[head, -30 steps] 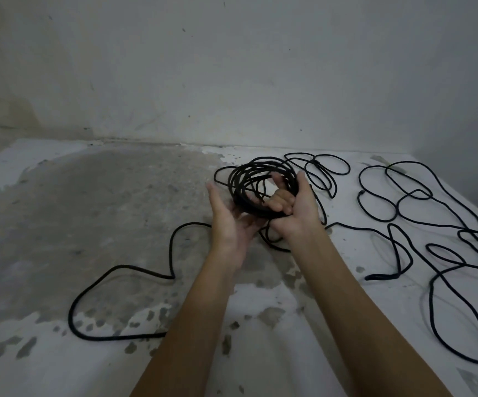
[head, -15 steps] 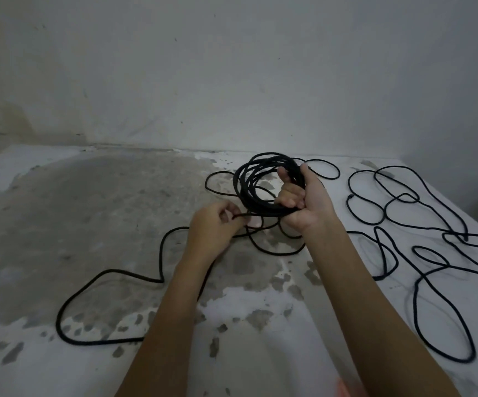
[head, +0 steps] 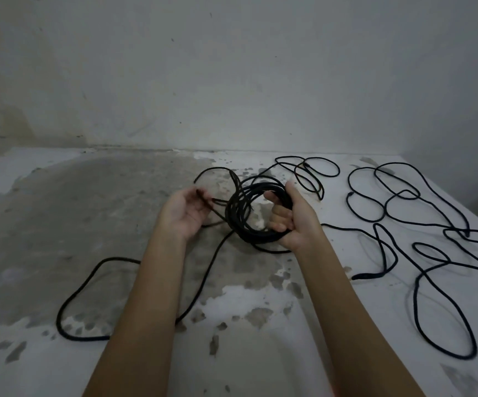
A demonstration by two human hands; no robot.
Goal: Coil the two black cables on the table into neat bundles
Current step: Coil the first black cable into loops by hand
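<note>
My right hand (head: 292, 217) grips a partly wound coil of black cable (head: 239, 213) above the table's middle, fingers curled through the loops. My left hand (head: 185, 213) sits just left of the coil, palm up, with a strand of the same cable running across its fingers. The loose tail (head: 89, 282) of that cable trails down and left over the table in a wide loop. A second black cable (head: 421, 224) lies uncoiled in sprawling loops on the right side of the table.
The table (head: 60, 210) is white with a large worn grey patch on its left and middle. A plain wall (head: 232, 81) rises directly behind its far edge. Smaller loops of cable (head: 312, 173) lie near the back edge behind the coil.
My left hand has let go its pinch near the coil's bottom, lifted, and turned palm up with a strand across it. The coil in my right hand has tilted slightly.
</note>
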